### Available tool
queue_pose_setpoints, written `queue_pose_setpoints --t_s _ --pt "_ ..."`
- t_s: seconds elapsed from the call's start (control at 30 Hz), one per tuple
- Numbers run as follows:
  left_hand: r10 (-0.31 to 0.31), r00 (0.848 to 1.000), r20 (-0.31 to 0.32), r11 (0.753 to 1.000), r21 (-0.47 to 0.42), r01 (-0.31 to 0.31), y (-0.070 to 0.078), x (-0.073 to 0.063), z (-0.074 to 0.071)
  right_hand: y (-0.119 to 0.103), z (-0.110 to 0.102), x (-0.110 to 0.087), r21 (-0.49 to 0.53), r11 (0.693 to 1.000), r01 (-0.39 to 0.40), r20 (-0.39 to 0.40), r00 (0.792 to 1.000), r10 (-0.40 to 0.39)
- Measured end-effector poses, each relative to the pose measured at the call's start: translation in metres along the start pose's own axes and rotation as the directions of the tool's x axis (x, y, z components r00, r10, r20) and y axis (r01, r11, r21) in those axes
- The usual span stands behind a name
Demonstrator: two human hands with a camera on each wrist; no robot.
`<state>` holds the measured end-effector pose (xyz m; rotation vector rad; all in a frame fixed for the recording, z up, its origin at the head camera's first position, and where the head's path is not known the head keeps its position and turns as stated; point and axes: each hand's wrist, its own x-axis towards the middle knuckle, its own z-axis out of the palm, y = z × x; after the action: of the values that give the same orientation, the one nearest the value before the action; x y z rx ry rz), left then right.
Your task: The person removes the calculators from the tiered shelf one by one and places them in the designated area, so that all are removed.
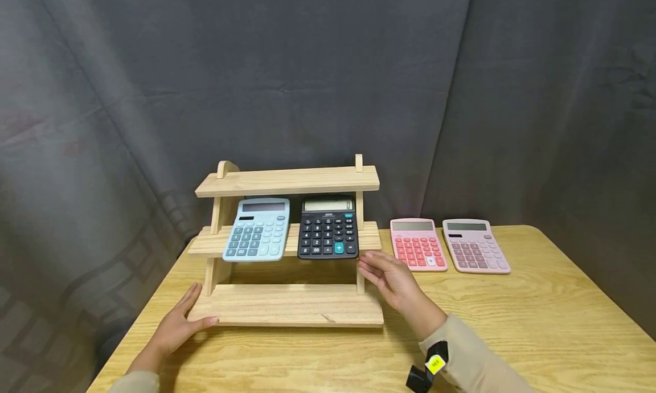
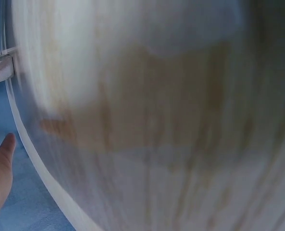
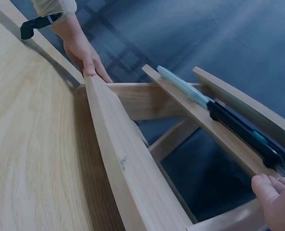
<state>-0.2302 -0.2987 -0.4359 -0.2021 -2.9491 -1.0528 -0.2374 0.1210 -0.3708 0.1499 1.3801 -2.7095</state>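
A three-tier wooden display rack [image 1: 287, 306] stands on the table. On its middle tier lean a light blue calculator [image 1: 257, 230] at left and a black calculator [image 1: 328, 228] at right, its display reading 0. My left hand [image 1: 176, 327] holds the left end of the bottom board, thumb at the front edge and fingers along the side; the right wrist view shows this left hand [image 3: 83, 55] too. At the middle board's right end, just below the black calculator's corner, is my right hand [image 1: 392, 279], its fingers loosely bent against the wood.
Right of the rack, a pink calculator [image 1: 418, 245] and a pale lilac calculator [image 1: 475, 246] lie side by side near the back of the wooden table [image 1: 512, 330]. A grey curtain [image 1: 318, 74] hangs behind. Wood fills most of the left wrist view, blurred.
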Motion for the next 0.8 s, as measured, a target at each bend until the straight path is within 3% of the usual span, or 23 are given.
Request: queue_pose_setpoints --t_s 0.27,0.8 --pt "-0.006 1.000 0.001 1.000 -0.007 0.006 -0.001 0.000 0.000 0.009 0.014 0.005 -0.045 0.999 0.010 -0.061 0.998 -0.013" --pt "-0.005 1.000 -0.015 1.000 0.007 0.005 -0.002 0.000 0.000 0.017 0.030 0.010 0.010 0.999 0.051 -0.185 0.982 -0.048"
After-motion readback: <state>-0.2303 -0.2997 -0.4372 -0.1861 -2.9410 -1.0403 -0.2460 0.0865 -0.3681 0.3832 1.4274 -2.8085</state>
